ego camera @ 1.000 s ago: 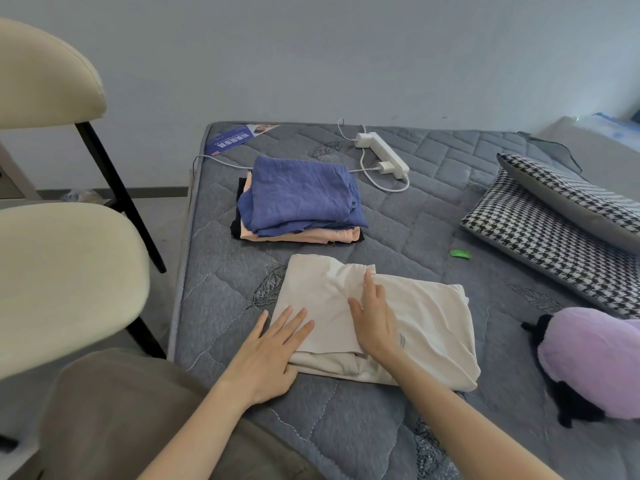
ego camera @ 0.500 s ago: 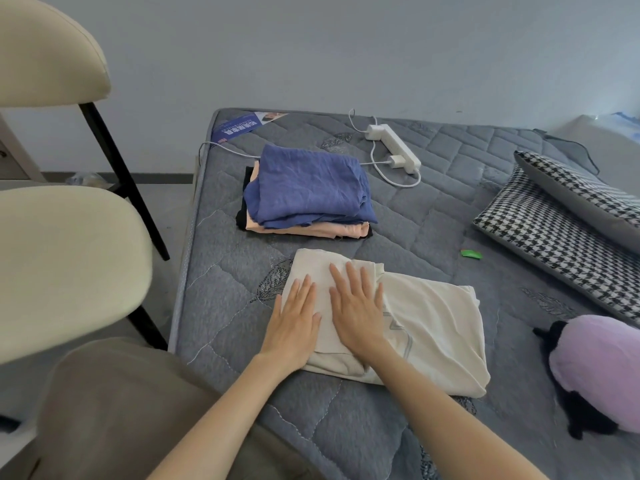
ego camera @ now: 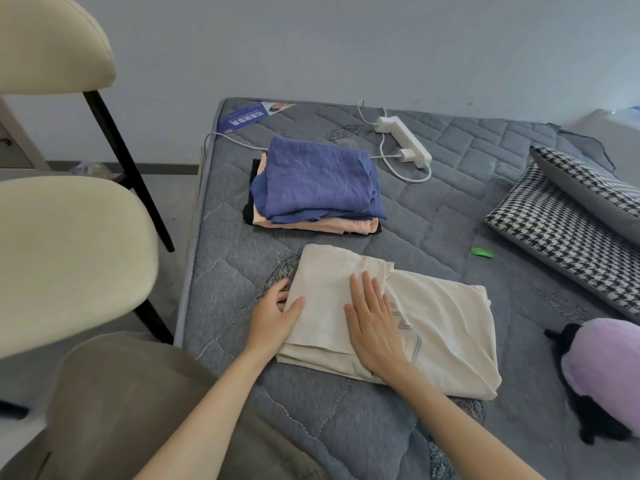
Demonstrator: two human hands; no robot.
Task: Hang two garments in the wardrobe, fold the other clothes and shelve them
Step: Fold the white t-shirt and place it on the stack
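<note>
Left hand [ego camera: 273, 317]: I see it at the left edge of the cream top [ego camera: 446, 327], thumb lying on the cloth and fingers going in under the edge, so it pinches that edge
Right hand [ego camera: 374, 327]: flat on the middle of the top, palm down, fingers straight and close together, pressing the cloth and gripping nothing
Cream top: folded to a rough rectangle, lying toward the near left part of the mattress [ego camera: 433, 216]; I make out a narrower folded panel on its left half and a grey print just right of the right hand
Pile [ego camera: 318, 188]: folded clothes stacked toward the far left of the mattress, just beyond the cream top and apart from it; blue on top, peach under it, a black edge at the bottom
Power strip [ego camera: 403, 142]: white, near the far edge, right of the pile, with a plug in it and a white cable [ego camera: 408, 176] looping beside it
Leaflet [ego camera: 249, 116]: blue, at the far left corner
Pillows [ego camera: 561, 230]: two, houndstooth, one lying on the other, along the right edge
Green scrap [ego camera: 482, 252]: small, between the pillows and the cream top; I cannot tell what it is
Plush [ego camera: 602, 362]: purple and black, toward the near right of the mattress
Chair [ego camera: 69, 254]: cream seat and back, black legs, on the floor off the left edge
</note>
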